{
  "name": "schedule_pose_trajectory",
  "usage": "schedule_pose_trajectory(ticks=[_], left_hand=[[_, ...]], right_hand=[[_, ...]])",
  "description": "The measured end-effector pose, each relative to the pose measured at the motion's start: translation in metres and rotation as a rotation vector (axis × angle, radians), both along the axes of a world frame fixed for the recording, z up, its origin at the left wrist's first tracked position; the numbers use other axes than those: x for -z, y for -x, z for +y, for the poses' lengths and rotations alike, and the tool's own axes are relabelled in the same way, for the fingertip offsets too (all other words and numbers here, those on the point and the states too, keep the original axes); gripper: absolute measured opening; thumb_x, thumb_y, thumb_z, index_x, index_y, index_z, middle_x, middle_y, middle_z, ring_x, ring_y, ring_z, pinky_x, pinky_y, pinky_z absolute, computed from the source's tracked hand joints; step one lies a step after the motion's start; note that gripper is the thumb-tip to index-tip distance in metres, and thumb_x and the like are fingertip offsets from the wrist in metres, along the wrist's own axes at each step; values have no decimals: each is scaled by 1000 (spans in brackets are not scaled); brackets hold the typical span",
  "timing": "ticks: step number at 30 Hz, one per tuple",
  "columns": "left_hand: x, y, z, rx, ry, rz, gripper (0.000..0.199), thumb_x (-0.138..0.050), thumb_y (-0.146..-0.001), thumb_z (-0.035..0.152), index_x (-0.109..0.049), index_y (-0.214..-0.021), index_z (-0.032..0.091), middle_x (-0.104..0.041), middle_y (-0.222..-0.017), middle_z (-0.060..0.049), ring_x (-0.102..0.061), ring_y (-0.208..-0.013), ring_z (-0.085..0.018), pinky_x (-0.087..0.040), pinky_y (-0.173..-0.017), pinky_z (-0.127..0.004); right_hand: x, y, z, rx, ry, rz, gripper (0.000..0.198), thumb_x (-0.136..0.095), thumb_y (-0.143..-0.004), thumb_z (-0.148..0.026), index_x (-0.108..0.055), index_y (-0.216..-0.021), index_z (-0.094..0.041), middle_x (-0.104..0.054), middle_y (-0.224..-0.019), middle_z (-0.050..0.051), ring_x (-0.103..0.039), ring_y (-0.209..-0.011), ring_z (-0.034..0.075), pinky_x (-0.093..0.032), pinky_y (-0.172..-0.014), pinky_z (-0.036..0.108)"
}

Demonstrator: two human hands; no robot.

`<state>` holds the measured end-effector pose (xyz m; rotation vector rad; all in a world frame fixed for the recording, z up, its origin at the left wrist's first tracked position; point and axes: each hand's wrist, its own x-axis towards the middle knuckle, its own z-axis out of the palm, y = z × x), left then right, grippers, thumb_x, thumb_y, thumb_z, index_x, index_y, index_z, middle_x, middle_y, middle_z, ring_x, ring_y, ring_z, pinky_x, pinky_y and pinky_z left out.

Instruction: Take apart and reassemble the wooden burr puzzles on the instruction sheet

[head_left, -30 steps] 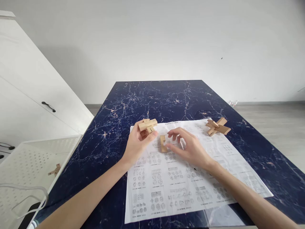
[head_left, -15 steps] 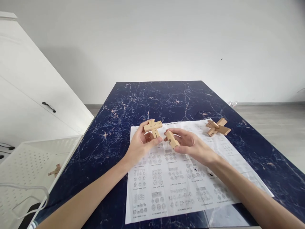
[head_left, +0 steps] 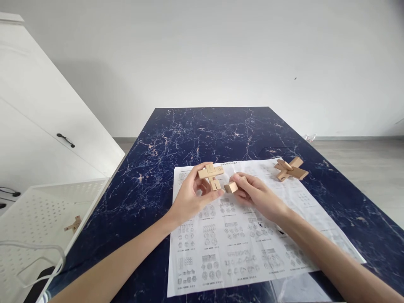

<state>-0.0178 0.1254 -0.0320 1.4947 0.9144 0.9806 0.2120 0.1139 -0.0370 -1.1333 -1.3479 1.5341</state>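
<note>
My left hand [head_left: 196, 190] grips a cross-shaped group of interlocked wooden puzzle pieces [head_left: 211, 171] between fingers and thumb, above the printed sheet. Small dark marks show on its faces. Close by on the right, my right hand [head_left: 255, 192] is closed on a single wooden puzzle piece [head_left: 231, 187], whose square end points toward the left hand. A small gap separates the piece from the cross. Under both hands lies the white instruction sheet [head_left: 217, 283], printed with rows of small diagrams. The right fingers hide much of the single piece.
Another wooden cross puzzle [head_left: 291, 169] sits at the sheet's upper right corner. The dark blue marbled table [head_left: 202, 130] reaches toward the wall. On the left, a white perforated bin [head_left: 38, 214] holds a small wooden cross [head_left: 73, 224] and a white cable [head_left: 38, 245].
The left hand has shifted slightly right and tilted the cross. My right hand has turned the single piece, so its square end now faces left.
</note>
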Motion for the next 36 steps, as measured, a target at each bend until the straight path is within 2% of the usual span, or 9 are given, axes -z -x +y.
schedule_pose_trajectory(ticks=[3, 6, 12, 16, 21, 24, 28, 31, 36], left_hand=[[0, -1, -2, -61, -94, 82, 68, -86, -90, 37, -51, -147, 31, -71, -129, -7, -69, -93, -19, -59, -79, -33], [1, -2, -4, -74, -203, 135, 66, -84, -91, 36, -52, -148, 32, -71, -126, -6, -68, -89, -18, -59, -75, -31], [4, -4, -8, -70, -340, 149, 64, -84, -91, 32, -53, -147, 31, -71, -114, -3, -62, -77, -14, -56, -67, -28], [7, -3, -9, -89, -421, 184, 66, -85, -89, 28, -53, -147, 32, -72, -115, -3, -61, -77, -14, -58, -71, -29], [5, 0, -7, -133, -411, 236, 65, -85, -90, 35, -53, -146, 31, -71, -121, -5, -63, -81, -16, -59, -75, -31], [2, -1, -6, -68, -394, 233, 64, -88, -88, 38, -56, -143, 31, -71, -113, -3, -63, -79, -15, -58, -71, -30], [1, -2, -6, -19, -370, 202, 68, -89, -87, 39, -54, -144, 32, -70, -107, -1, -60, -75, -15, -56, -68, -30], [1, -2, -6, -40, -340, 210, 67, -89, -87, 41, -55, -144, 31, -71, -108, -2, -60, -75, -15, -56, -68, -30], [1, -2, -5, -69, -313, 239, 67, -89, -88, 41, -55, -144, 30, -72, -114, -3, -61, -79, -15, -55, -70, -30]], right_hand=[[1, 3, -1, 55, 11, -9, 50, -59, -102, -70, -63, -105, -21, -47, -71, -6, -41, -54, 11, -33, -55, 31], [2, 3, -3, 13, 23, 24, 52, -55, -105, -68, -61, -126, -20, -56, -70, -4, -52, -59, 15, -41, -60, 32], [2, 7, -3, -3, 45, 60, 51, -57, -104, -67, -66, -119, -19, -64, -75, 1, -61, -62, 18, -51, -61, 35], [3, 8, -3, -48, 90, 199, 45, -60, -105, -60, -68, -125, -20, -70, -89, 6, -66, -76, 20, -57, -77, 39], [0, 2, -4, -159, 74, 277, 38, -63, -107, -53, -71, -130, -24, -71, -111, 9, -66, -98, 22, -54, -96, 41], [-5, 0, -5, -212, 29, 195, 40, -59, -110, -53, -67, -140, -27, -67, -97, 5, -60, -85, 19, -52, -83, 36], [-10, 0, -8, -263, 80, 180, 43, -54, -112, -56, -63, -142, -26, -49, -71, -4, -42, -58, 13, -38, -58, 30], [-10, 2, -9, -276, 153, 298, 42, -55, -111, -57, -64, -133, -23, -47, -73, -5, -37, -52, 10, -33, -52, 28], [-8, 0, -5, -302, 205, 463, 30, -62, -109, -49, -65, -123, -22, -55, -89, -1, -51, -59, 9, -42, -59, 28]])
